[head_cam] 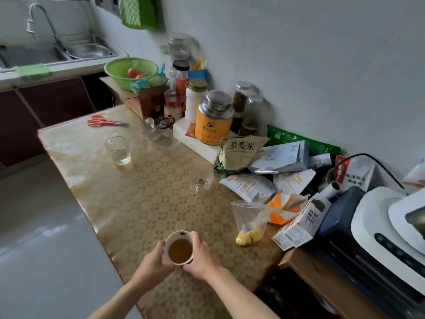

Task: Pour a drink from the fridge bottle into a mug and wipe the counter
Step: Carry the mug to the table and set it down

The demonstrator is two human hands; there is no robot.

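Note:
A white mug [180, 247] filled with brown drink is held over the near edge of the counter [147, 192], which has a gold patterned cover. My left hand [153, 261] wraps its left side and my right hand [202, 256] wraps its right side, fingers curled round the mug. No fridge bottle shows in this view. A green cloth [34, 72] lies on the sink's front edge, and another green cloth [138, 12] hangs on the wall above.
A glass with a little liquid [118, 150], a tipped wine glass [200, 178] and red scissors [104, 122] lie on the counter. Jars, an orange tea tin [213, 120], food packets and a carton [301, 223] crowd the wall side. An appliance [381, 229] sits right.

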